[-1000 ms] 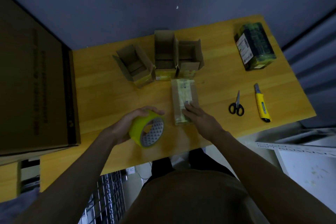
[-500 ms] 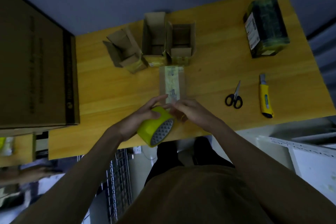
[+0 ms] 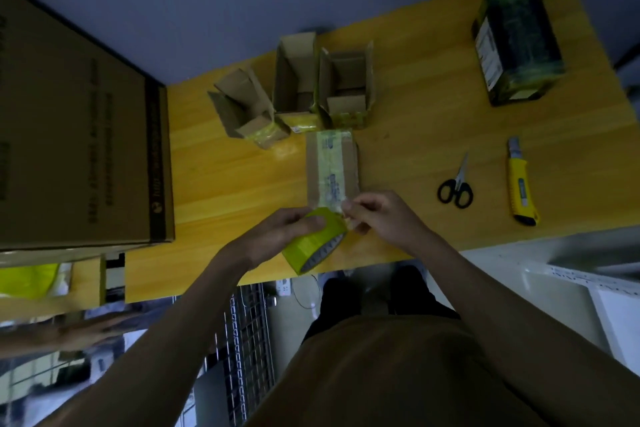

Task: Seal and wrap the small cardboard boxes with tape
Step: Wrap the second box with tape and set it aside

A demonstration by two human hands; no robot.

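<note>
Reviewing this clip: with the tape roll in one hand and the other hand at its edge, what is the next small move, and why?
Probably pull the free end away from the yellow tape roll toward the closed small box. The left hand grips the roll while the right hand pinches at its edge, right by the box's near end. No length of tape looks drawn out yet.

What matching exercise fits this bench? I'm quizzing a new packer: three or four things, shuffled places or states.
Things:
1. tape roll
2. scissors
3. knife
4. flat box

Places or states:
A. nearest the table's right edge
B. held in the left hand
C. taped along its top
D. between flat box and knife

Pairs: 1-B, 2-D, 3-A, 4-C
</note>
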